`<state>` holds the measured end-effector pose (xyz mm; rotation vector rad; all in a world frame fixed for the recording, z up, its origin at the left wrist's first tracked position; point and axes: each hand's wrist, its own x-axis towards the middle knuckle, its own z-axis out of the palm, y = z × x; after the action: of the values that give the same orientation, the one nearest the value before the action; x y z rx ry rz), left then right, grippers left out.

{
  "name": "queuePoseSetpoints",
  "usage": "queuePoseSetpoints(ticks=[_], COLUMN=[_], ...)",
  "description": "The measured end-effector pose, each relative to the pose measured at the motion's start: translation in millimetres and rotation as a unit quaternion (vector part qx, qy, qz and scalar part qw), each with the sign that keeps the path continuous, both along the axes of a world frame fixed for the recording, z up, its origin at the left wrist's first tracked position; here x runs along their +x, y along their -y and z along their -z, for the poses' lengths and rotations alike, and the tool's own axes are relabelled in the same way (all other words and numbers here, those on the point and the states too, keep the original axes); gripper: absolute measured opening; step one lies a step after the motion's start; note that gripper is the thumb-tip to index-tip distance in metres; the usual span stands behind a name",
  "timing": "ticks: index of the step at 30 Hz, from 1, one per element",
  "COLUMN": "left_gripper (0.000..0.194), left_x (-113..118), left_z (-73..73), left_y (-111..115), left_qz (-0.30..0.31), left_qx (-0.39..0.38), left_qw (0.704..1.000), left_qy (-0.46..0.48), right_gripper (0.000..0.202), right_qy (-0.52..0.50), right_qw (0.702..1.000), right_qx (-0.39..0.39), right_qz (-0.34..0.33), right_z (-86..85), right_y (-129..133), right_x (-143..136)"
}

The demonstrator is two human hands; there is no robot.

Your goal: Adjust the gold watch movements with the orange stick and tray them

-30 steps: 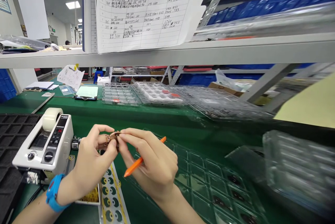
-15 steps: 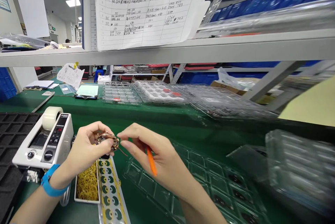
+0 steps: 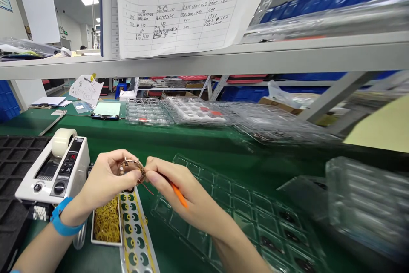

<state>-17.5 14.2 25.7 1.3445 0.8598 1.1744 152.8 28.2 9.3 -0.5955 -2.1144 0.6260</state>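
On the green desk (image 3: 111,137), the clear tray (image 3: 244,211) lies near the right forearm, so a low sweep of that arm could nudge it. The left hand (image 3: 105,177) pinches the round copper-coloured part (image 3: 130,164) above the desk by its edge; a loose pinch could drop it towards the open box (image 3: 107,243) of yellow rings. The right hand (image 3: 168,175) has its fingertips at the part's rim and grasps an orange stick (image 3: 179,196), which could knock the part or snag the thin wire (image 3: 148,189), bending it.
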Motion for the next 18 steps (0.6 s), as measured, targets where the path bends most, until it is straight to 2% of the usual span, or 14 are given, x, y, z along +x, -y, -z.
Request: queuePoseSetpoints(ticks=[4,7,9,11,12,14,16,18], left_gripper=[0.011,0.011,0.009,0.005,0.006,0.014,0.023,0.030], left_x=[-4,-4,-2,-1,-1,-1,-2,-2], left_z=[1.0,3.0,5.5,10.3,14.0,23.7,34.6,42.5], left_y=[-1,-2,-3,-4,-5,-8,-11,-14], left_qz=[0.020,0.028,0.004,-0.066,-0.113,-0.199,-0.239,-0.238], left_qx=[-0.001,0.013,0.046,0.128,0.185,0.312,0.402,0.438], left_qw=[1.000,1.000,0.999,0.987,0.970,0.909,0.841,0.802], left_qy=[0.002,0.000,-0.018,-0.067,-0.105,-0.191,-0.272,-0.329], right_gripper=[0.026,0.039,0.047,0.050,0.050,0.048,0.045,0.045], right_qy=[0.012,-0.007,-0.023,-0.052,-0.069,-0.098,-0.115,-0.137], right_qw=[0.999,0.998,0.997,0.992,0.987,0.973,0.967,0.963], right_qx=[-0.042,-0.058,-0.077,-0.096,-0.107,-0.134,-0.169,-0.200], right_qz=[-0.006,-0.023,-0.011,0.056,0.099,0.157,0.150,0.114], right_z=[0.4,1.7,1.6,0.0,-1.4,-4.1,-5.1,-3.4], right_y=[-3,-5,-5,-3,-1,3,5,6], right_x=[3,1,-1,-3,-4,-5,-8,-12])
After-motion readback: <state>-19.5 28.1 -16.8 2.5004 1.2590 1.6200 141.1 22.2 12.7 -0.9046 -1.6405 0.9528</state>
